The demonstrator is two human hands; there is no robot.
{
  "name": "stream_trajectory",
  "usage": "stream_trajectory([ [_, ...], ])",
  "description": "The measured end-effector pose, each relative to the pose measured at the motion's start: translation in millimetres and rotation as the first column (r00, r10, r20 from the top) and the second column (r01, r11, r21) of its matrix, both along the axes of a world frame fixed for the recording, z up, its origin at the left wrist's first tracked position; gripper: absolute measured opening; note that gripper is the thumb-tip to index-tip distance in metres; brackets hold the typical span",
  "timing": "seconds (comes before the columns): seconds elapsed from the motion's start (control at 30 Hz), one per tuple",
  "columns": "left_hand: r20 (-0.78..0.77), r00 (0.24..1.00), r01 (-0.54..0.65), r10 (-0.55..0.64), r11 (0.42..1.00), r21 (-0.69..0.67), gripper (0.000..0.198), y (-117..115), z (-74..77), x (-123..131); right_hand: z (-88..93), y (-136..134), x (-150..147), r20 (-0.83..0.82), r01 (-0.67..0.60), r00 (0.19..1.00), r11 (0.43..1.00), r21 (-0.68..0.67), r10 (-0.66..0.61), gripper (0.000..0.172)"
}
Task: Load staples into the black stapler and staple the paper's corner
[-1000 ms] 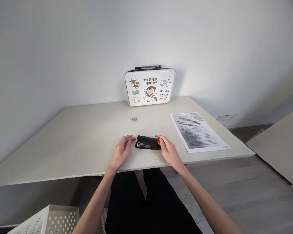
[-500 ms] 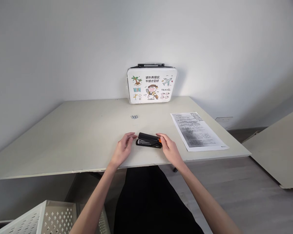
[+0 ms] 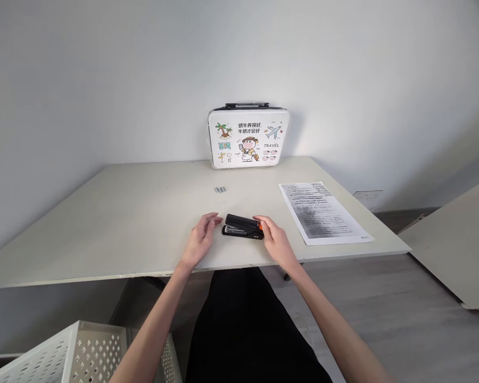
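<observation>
A black stapler (image 3: 243,226) with an orange part at its right end lies on the pale table, its jaw facing left and a metal strip showing inside. My right hand (image 3: 277,242) grips that right end between thumb and fingers. Just left of the jaw, my left hand (image 3: 199,239) rests with fingers loosely apart, close to the stapler but holding nothing. Beyond the stapler sits a small group of grey staple strips (image 3: 220,189).
Printed paper sheets (image 3: 329,218) lie on the table's right side. A white cartoon-printed case (image 3: 249,138) with a black handle stands against the wall at the back. Below the table's front edge at left is a white perforated basket (image 3: 98,351). The table (image 3: 104,229) ends near my wrists.
The whole view has shifted very slightly. My hands and the stapler keep nearly the same places on the table.
</observation>
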State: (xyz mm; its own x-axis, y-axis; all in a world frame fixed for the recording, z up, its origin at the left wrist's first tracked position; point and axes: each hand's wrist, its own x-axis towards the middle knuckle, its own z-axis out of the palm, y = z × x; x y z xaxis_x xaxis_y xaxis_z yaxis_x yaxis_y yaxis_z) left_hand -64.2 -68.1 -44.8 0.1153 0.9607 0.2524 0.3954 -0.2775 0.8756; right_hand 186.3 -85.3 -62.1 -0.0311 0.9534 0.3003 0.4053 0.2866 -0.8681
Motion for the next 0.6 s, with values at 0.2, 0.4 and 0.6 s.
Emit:
stream_trajectory([
  [0.2,0.04,0.999,-0.026,0.025,1.0,0.001,0.04,3.0,-3.5,-0.5,-3.1,2.4,1.1,-0.028,-0.012,1.0,1.0,-0.004,0.012,0.048],
  [0.4,0.069,0.995,-0.071,0.071,0.997,0.007,0.039,3.1,0.0,-0.1,-3.2,1.9,-1.0,-0.029,-0.004,1.0,1.0,-0.007,0.004,0.047],
  [0.6,0.162,0.983,-0.081,0.083,0.997,-0.018,0.045,0.8,2.3,-0.8,0.0,-0.8,-1.7,0.018,-0.026,0.999,0.999,-0.048,0.027,0.044],
])
